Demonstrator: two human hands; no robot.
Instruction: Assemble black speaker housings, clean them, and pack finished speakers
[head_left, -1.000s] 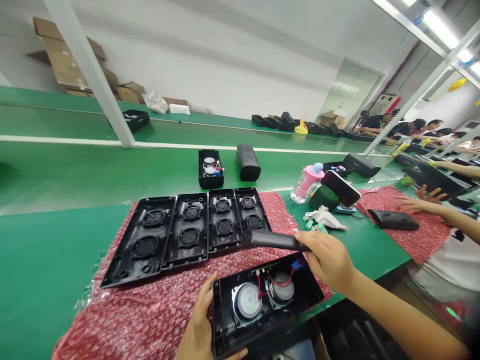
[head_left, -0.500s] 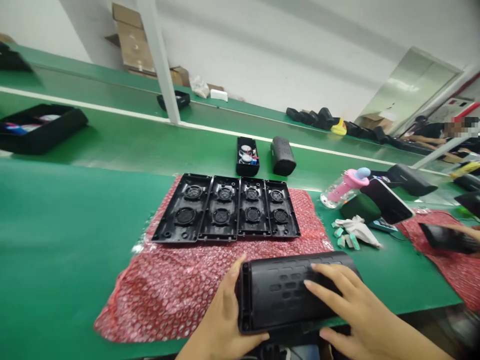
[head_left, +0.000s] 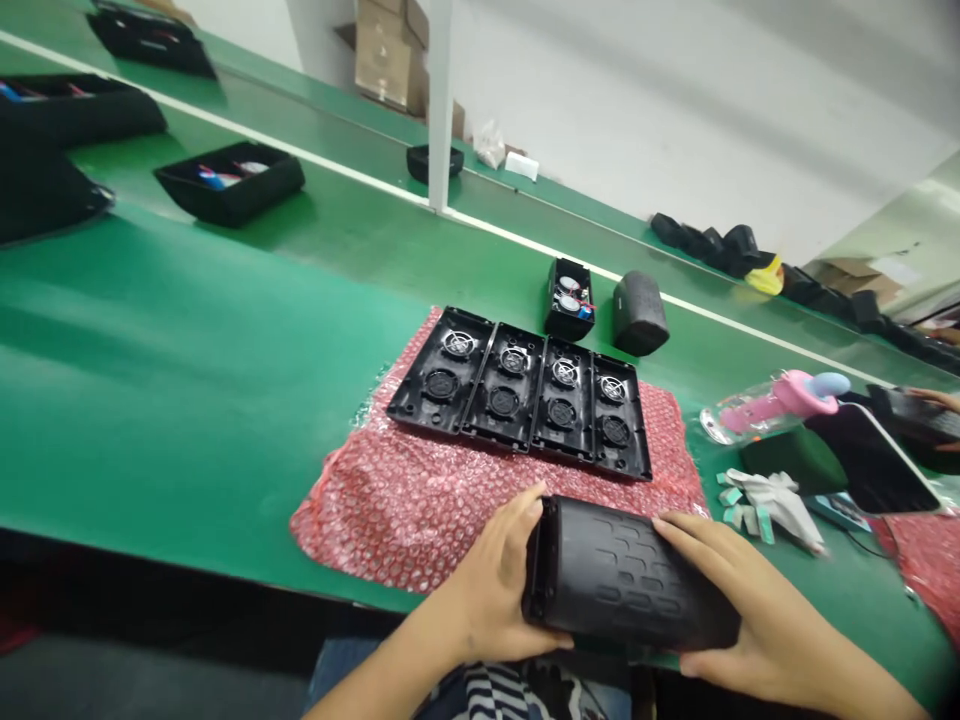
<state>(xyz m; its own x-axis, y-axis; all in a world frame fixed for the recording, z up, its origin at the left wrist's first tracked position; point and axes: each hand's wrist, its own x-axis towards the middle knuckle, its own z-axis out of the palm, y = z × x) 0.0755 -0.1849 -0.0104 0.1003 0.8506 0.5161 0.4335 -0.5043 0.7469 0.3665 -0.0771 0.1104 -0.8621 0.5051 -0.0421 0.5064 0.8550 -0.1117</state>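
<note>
A closed black speaker housing (head_left: 626, 585) with slotted grille lies at the near edge of the bench, held between both hands. My left hand (head_left: 491, 585) wraps round its left end, thumb underneath. My right hand (head_left: 739, 600) lies over its right end with fingers curled round the top and thumb below. Behind it, several black speaker front panels (head_left: 525, 395) lie side by side on a red bubble-wrap sheet (head_left: 420, 510).
On the green conveyor (head_left: 225, 330) stand an open speaker shell (head_left: 568, 297), a closed speaker (head_left: 640, 313) and black trays (head_left: 229, 182). To the right are a pink-capped bottle (head_left: 772, 405), a phone (head_left: 874, 460), gloves (head_left: 772, 497) and another person's hand (head_left: 937, 400). A white post (head_left: 440, 100) rises behind.
A second ago the housing lay open with its drivers showing while my right hand brought a cover over. It is now closed, and both hands grip its ends nearer my body. My view has swung left.
</note>
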